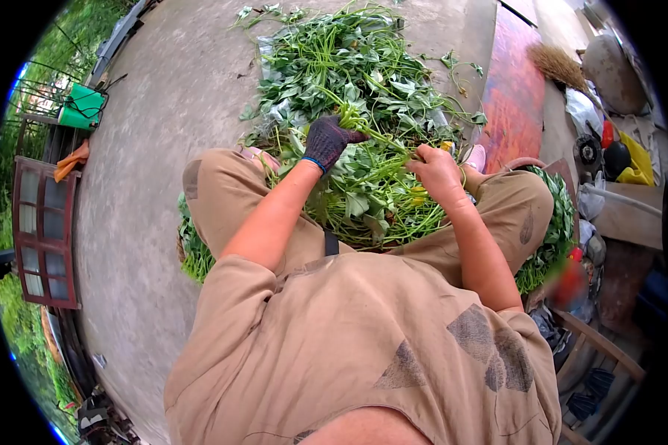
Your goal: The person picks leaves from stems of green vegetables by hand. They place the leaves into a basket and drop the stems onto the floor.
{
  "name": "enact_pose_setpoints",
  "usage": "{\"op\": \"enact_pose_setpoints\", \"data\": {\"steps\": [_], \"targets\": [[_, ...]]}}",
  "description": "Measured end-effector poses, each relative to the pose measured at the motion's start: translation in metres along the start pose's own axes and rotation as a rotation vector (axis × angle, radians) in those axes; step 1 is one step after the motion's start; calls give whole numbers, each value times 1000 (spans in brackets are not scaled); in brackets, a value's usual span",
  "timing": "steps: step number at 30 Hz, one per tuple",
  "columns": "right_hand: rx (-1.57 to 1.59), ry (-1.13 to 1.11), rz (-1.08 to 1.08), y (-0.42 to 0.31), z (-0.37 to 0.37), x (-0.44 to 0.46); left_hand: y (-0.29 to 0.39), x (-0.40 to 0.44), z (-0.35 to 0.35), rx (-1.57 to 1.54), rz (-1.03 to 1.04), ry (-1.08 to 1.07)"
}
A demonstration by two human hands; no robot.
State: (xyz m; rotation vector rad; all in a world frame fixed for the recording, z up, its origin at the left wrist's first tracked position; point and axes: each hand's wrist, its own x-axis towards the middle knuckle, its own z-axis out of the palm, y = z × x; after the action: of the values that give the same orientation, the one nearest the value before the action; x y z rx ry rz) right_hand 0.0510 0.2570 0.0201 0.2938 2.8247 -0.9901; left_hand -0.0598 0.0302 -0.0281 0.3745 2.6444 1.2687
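My left hand (328, 142), in a dark knitted glove with a blue cuff, is closed round a bunch of leafy green stems (351, 116). My bare right hand (439, 175) sits to its right, fingers pinched at the stem ends; exactly what lies between the fingertips is too small to make out. Beyond both hands spreads a large heap of leafy greens (334, 63), resembling sweet potato vines, partly on clear plastic. More cut stems (378, 219) lie below my hands, between my bent legs.
Bundled greens lie outside my left knee (194, 248) and right knee (553, 222). A reddish board (513, 81) and a straw broom (558, 65) are at right, beside bags and clutter. Concrete floor (141, 185) extends left towards a brown-framed window panel (46, 231) and a green container (82, 107).
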Motion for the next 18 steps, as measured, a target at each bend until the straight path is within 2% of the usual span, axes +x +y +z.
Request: {"op": "enact_pose_setpoints", "data": {"steps": [1,2,5,6,8,9,11,13,15,16,18], "targets": [[7,-24,-16,-5,-1,-1,-6,1,3,193,134,77],[14,-48,-31,-10,0,-2,-12,1,7,187,127,77],[4,-29,-103,-22,7,-7,-48,11,22,472,205,12],[40,-5,-134,-23,10,-10,-54,9,20,585,307,6],[20,50,-224,-17,11,-11,-93,27,16,669,104,52],[125,29,-191,-9,6,-11,-111,34,9,708,3,76],[336,-7,-119,7,-8,-12,-116,33,-38,615,-156,64],[658,-226,54,11,-23,-13,-122,38,-46,663,-202,134],[693,-264,100,20,-21,-7,-168,56,-31,18,-434,204],[727,-239,89,22,-21,-5,-203,58,-26,-57,-292,240],[794,-185,80,19,-27,-1,-190,49,-32,-165,-330,190]]}}
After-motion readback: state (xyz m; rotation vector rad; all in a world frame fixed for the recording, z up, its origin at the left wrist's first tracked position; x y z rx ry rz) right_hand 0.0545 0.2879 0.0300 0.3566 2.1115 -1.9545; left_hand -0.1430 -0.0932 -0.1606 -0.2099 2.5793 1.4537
